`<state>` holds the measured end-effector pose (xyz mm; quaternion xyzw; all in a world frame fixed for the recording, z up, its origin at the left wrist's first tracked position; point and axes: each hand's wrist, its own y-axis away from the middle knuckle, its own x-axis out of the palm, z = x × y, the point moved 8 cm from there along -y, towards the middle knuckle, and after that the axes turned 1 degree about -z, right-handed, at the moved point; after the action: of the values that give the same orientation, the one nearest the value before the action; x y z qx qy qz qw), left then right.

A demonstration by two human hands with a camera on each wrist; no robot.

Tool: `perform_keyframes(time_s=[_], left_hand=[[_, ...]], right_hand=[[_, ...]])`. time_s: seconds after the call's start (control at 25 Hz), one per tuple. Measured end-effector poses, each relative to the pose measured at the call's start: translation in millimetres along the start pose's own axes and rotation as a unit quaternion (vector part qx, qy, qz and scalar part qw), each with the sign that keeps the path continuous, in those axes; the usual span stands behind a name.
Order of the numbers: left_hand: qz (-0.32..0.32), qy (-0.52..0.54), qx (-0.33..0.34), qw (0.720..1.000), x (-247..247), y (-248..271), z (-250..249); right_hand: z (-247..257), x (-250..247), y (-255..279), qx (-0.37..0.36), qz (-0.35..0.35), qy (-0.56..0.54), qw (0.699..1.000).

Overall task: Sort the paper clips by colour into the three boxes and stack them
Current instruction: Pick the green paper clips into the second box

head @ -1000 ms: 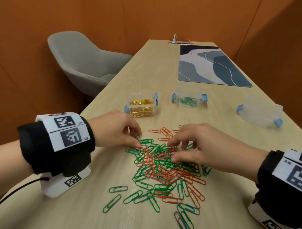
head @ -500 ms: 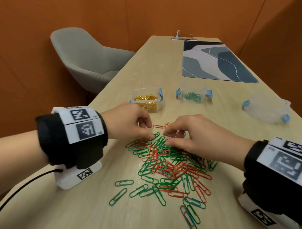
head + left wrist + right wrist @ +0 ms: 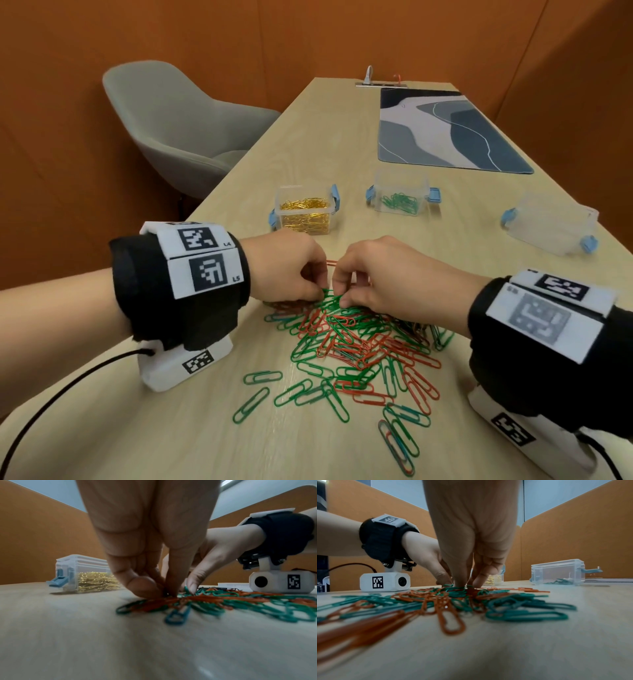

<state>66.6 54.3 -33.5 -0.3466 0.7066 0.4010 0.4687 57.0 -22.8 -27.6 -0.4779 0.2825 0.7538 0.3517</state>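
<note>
Green and red clips on pale wood

Loose wire paper clips are green and red, one perhaps blue; gold clips fill a clear plastic box with blue latches; the light wooden table carries a grey-blue wave-patterned mat.

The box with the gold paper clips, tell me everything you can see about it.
The box with the gold clips is a small clear plastic tub with no lid on it and pale blue latches hanging at two sides. It stands upright on the wooden table, beyond the left hand and left of the box with green clips. Gold clips fill well over half of it. Nothing touches it but the table.
</note>
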Motion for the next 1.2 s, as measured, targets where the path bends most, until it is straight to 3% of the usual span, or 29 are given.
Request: perform_keyframes(time_s=[0.08,0.16,0.24,0.36,0.44,0.48,0.52,0.6,0.64,0.72,0.88,1.08,1.16,1.2], left_hand=[[0.003,0.036,-0.014,0.999,-3.1,0.7,8.7],[-0.003,0.166,-0.048,0.985,-9.1,4.6,23.4],[-0.008,0.350,-0.093,0.932,-15.1,11.7,36.9],[0.023,0.550,-0.157,0.820,-10.2,25.0,46.4],[0.040,0.581,-0.190,0.791,-3.9,29.3,46.0],[0.036,0.556,-0.202,0.805,-0.6,29.0,45.2],[0.022,0.484,-0.204,0.851,0.6,27.3,43.6],[0.004,0.224,-0.172,0.959,-1.7,21.6,34.8],[-0.004,0.103,-0.137,0.985,-3.5,17.0,26.1],[-0.003,0.007,-0.110,0.994,-3.1,11.4,16.5],[0.008,0.026,-0.114,0.993,-1.5,13.2,14.1],[0.044,0.018,-0.101,0.994,7.1,14.9,17.7],[0.050,0.075,-0.124,0.988,6.0,16.8,24.2],[0.051,0.159,-0.144,0.975,5.4,18.6,27.9]], right_hand=[[-0.4,-3.4,2.1,0.001,-0.012,0.000,1.000],[0.0,-4.9,3.4,0.001,-0.018,-0.019,1.000],[1.3,-4.0,3.2,-0.006,-0.018,-0.019,1.000],[3.7,-0.6,2.7,-0.010,0.001,0.000,1.000],[3.8,0.5,3.5,-0.010,0.008,0.008,1.000],[3.4,1.9,3.9,-0.009,0.012,0.015,1.000],[2.8,3.9,4.1,-0.007,0.018,0.022,1.000],[1.2,7.0,4.1,-0.001,0.028,0.034,0.999],[1.0,6.2,4.5,-0.001,0.026,0.035,0.999],[1.7,0.2,5.4,-0.003,0.004,0.018,1.000],[1.5,-7.6,6.4,0.001,-0.026,-0.017,1.000],[1.8,-1.8,6.2,0.000,0.013,-0.010,1.000],[1.5,-0.8,6.6,0.004,0.021,-0.012,1.000],[0.9,0.6,6.9,0.006,0.028,-0.006,1.000]])
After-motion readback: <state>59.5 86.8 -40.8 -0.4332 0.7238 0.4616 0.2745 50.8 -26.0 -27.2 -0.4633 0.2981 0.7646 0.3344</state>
